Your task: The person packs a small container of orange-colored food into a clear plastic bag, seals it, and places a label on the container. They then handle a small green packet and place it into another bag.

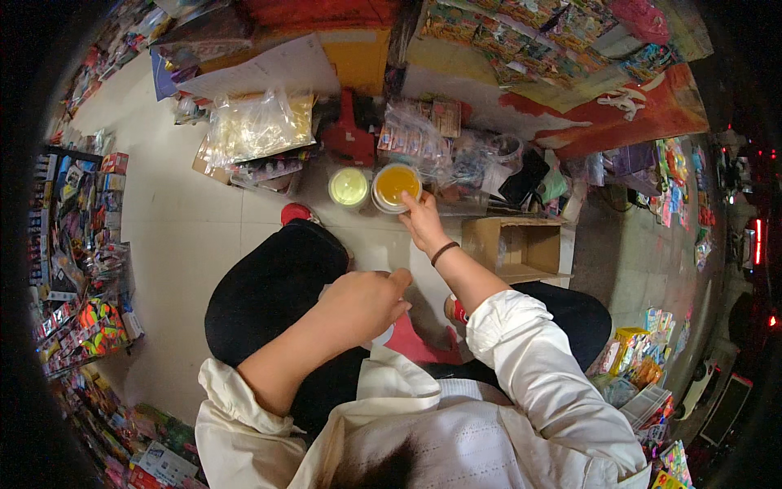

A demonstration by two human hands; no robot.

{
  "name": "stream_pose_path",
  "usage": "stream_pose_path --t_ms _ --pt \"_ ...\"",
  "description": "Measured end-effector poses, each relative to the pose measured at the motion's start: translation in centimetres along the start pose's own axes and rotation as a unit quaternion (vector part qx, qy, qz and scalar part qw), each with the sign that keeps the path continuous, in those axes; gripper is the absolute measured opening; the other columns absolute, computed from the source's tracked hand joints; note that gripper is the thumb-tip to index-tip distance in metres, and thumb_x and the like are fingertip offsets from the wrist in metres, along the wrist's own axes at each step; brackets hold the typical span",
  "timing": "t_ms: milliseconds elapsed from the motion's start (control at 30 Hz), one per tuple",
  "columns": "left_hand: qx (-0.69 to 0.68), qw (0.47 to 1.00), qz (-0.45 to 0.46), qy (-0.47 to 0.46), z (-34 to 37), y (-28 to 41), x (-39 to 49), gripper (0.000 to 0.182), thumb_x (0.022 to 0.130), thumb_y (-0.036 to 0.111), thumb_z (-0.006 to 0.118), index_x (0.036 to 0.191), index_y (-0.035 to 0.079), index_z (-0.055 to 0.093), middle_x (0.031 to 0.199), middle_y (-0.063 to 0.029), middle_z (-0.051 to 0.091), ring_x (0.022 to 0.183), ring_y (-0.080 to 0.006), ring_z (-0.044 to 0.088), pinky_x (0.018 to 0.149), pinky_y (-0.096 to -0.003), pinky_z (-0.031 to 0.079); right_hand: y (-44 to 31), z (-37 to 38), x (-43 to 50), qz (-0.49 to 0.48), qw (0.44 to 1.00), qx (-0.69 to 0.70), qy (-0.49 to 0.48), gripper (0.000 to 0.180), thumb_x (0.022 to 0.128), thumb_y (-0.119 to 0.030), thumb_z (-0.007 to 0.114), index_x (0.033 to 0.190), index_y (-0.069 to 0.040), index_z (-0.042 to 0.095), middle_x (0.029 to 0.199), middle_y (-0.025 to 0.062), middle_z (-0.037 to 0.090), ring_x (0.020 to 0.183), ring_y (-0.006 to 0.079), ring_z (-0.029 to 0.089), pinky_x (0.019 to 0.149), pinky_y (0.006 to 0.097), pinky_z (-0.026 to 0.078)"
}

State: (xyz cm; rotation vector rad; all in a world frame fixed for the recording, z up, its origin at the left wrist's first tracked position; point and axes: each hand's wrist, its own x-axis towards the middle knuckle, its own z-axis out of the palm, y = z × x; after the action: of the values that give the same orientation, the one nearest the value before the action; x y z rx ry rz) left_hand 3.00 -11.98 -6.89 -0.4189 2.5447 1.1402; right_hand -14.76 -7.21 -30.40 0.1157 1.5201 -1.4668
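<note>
My right hand (423, 220) reaches forward and grips the near rim of a round clear plastic tub (397, 184) with orange contents, thumb on its top. Just left of it, apart, stands a similar round tub (348, 187) with pale yellow-green contents. My left hand (366, 302) is held above my lap, with its back to the camera and fingers curled; whether it holds a small thing is hidden. Below it, between my knees, a red and white surface (421, 342) shows in part.
Plastic-wrapped packets (263, 128) lie ahead on the left, more bagged packets (415, 137) behind the tubs. An open cardboard box (519, 247) stands by my right knee, a black phone-like object (524, 177) beyond it. Shelves of packaged goods (79, 244) line the left.
</note>
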Motion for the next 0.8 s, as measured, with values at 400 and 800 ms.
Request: stream_pose_path --t_ms 400,800 --pt "-0.093 0.993 0.004 0.069 -0.2 1.1 0.9 0.032 0.083 0.020 0.070 0.106 -0.001 0.061 0.080 -0.0193 0.065 0.070 -0.0358 0.065 0.064 -0.0406 0.051 1.1 -3.1 1.8 -0.001 0.993 -0.114 0.037 0.025 0.092 -0.029 0.067 0.094 -0.005 0.064 0.084 0.0043 0.065 0.073 0.0128 0.060 0.066 0.0260 0.047" --pt "-0.323 0.940 -0.082 0.070 3.1 1.8 7.4 0.024 0.087 0.023 0.068 0.087 -0.001 0.064 0.078 -0.0046 0.056 0.071 -0.0124 0.052 0.065 -0.0272 0.042 -15.4 -23.4 -4.0 -0.065 0.980 -0.181 0.051 0.020 0.086 -0.023 0.071 0.083 -0.004 0.069 0.076 0.0059 0.067 0.063 0.0130 0.062 0.055 0.0261 0.050"
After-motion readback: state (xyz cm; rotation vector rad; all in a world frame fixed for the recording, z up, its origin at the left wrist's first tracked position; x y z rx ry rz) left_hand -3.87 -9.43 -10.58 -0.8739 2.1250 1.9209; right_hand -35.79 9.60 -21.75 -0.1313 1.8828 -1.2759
